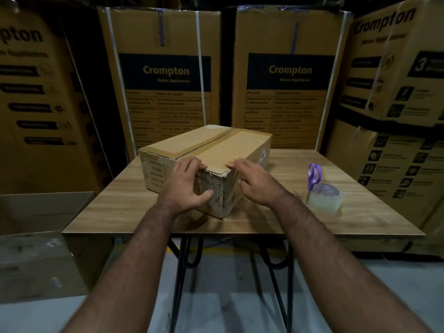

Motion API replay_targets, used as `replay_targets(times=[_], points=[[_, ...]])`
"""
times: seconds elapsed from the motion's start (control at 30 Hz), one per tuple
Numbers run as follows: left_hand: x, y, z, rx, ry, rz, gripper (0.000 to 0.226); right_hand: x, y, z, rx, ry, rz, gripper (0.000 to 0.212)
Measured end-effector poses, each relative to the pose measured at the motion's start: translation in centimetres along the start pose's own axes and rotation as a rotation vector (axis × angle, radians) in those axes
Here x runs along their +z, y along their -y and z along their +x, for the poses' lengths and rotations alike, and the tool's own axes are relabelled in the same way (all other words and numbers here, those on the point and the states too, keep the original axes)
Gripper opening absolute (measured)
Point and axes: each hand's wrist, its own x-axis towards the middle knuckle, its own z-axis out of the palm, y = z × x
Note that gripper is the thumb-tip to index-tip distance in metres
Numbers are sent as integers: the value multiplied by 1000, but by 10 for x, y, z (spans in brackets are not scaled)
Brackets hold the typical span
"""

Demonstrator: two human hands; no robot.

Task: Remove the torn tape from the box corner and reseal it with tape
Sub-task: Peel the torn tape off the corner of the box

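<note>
A: What is lying on the table (134,212), largest first?

B: The box (216,150) is sitting mid-table, its torn corner (217,186) facing the viewer; the tape roll (324,198) and scissors (314,175) are waiting well to the right.

A: And the hands?

B: The left hand (187,183) is cupping the corner's left face, thumb pressing the ragged tape; the right hand (254,181) is resting loosely spread on the right face (gripping nothing).

A: The risk?

B: Peeling hard is likely to strip the cardboard's surface, or slide the unbraced box.
</note>
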Motion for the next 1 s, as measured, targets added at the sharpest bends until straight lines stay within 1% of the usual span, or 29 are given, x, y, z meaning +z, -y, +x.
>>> replay_targets(times=[0.1, 0.2, 0.3, 0.37, 0.47, 0.6, 0.67, 0.73, 0.9, 1.0], points=[[10, -16, -2, -34, -40, 96, 81, 7, -2, -3, 41, 30, 13, 70], [23, -33, -3, -74, -106, 188, 85, 15, 2, -6, 67, 21, 14, 78], [27, -39, -1, -112, -122, 224, 79, 23, 1, -8, 83, -6, 5, 82], [26, -36, -1, -105, -115, 210, 76, 24, -1, -7, 85, -8, -1, 83], [23, -28, -2, -50, -108, 177, 74, 23, 0, -6, 87, -22, -4, 82], [19, -23, -4, -48, -102, 129, 76, 25, 0, -11, 90, -54, -15, 79], [18, -20, -5, -28, -99, 93, 74, 24, 0, -15, 90, -72, -29, 74], [15, -16, -7, -6, -79, 48, 72, 22, -2, -17, 77, -98, -48, 69], [1, -3, -6, 40, 21, 25, 75, 25, -2, -17, 67, -147, -1, 66], [0, -3, -5, 49, 23, 17, 74, 28, 2, -15, 77, -190, 18, 63]])
